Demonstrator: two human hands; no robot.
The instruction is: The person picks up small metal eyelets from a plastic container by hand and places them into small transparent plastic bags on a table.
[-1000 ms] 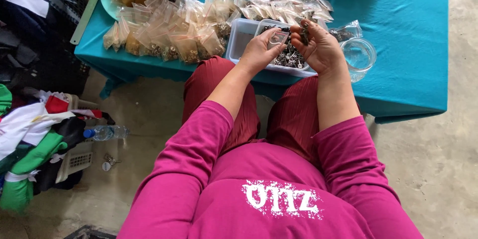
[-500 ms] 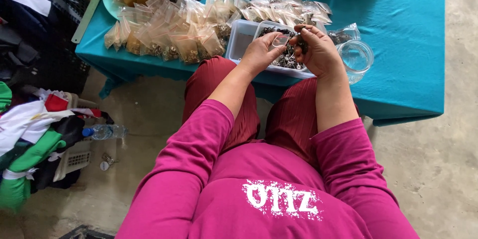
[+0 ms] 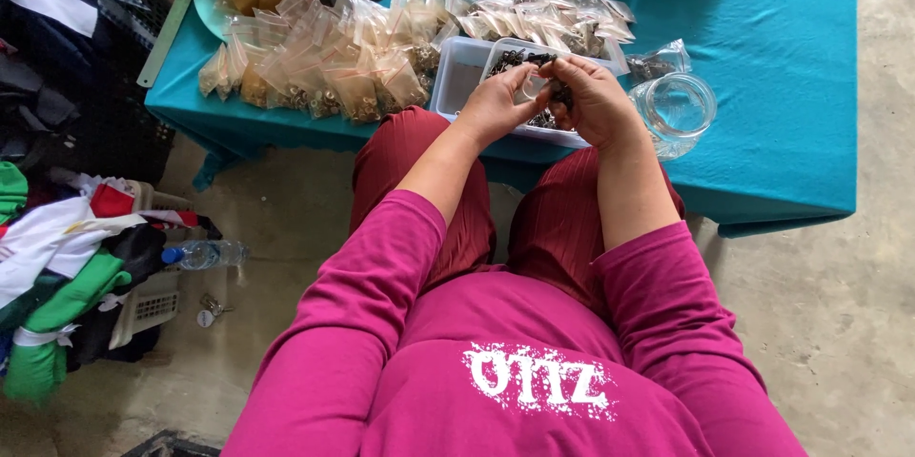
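- Two hands: left hand [image 3: 496,104] and right hand [image 3: 596,100], pinching one small clear plastic bag [image 3: 536,85] together.
- Below: one white rectangular plastic tray [image 3: 462,85] of dark small parts.
- Right: one empty clear glass jar [image 3: 679,109] on teal-covered tabletop [image 3: 782,57].
- Left: heap of filled clear bags [image 3: 324,57], too many to count.

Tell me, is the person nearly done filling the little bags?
Plenty looks done: a big pile of filled little bags covers the teal table. Right now the left hand and right hand meet over the white tray, seemingly on one small bag, though it's too small to be sure. Dark bits remain in the tray, so more is left.
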